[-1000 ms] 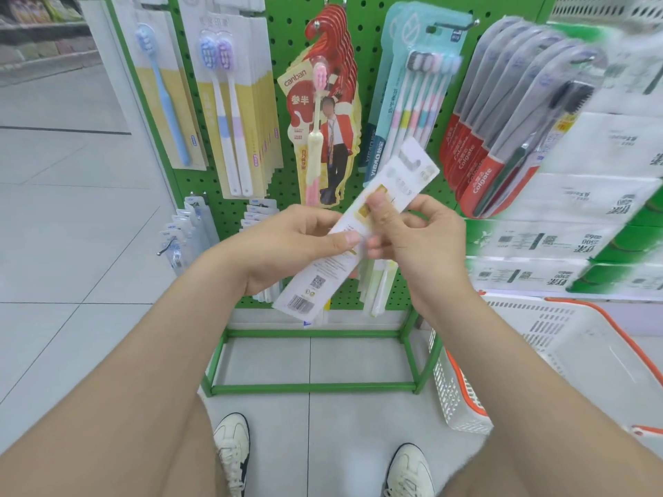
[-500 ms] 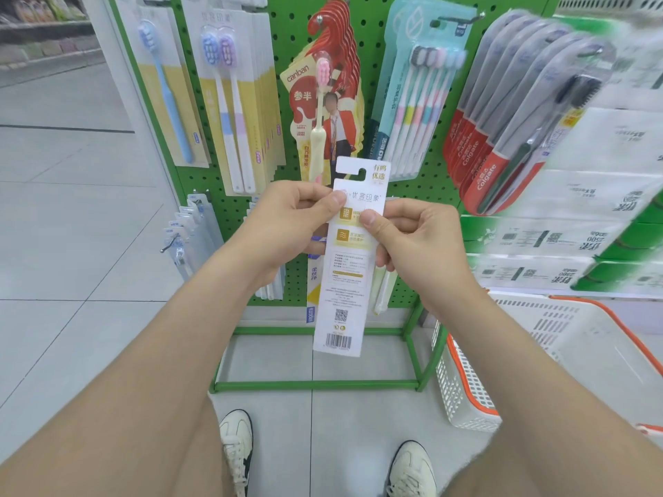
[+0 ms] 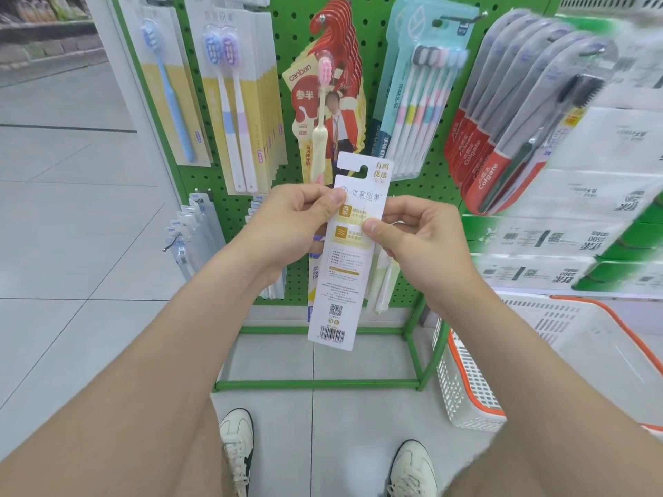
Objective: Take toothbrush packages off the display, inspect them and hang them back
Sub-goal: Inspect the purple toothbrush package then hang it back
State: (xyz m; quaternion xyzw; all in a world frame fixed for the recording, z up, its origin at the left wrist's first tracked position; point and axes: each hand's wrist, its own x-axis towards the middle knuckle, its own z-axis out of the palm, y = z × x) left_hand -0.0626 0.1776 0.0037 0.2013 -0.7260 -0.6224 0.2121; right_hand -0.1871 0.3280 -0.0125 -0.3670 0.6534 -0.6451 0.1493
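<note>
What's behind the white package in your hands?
Green pegboard and low-hanging pale toothbrush packs peek out beside the white package; whatever hangs directly behind it is covered.

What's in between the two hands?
In the head view, the white toothbrush package sits there, upright, with its barcode side facing the camera. The left hand and the right hand both pinch it.

Open floor [image 3: 71, 245] left, hanging packs [image 3: 333, 102] crowd the pegboard [image 3: 297, 30] ahead — basket [image 3: 466, 389] low right
</note>
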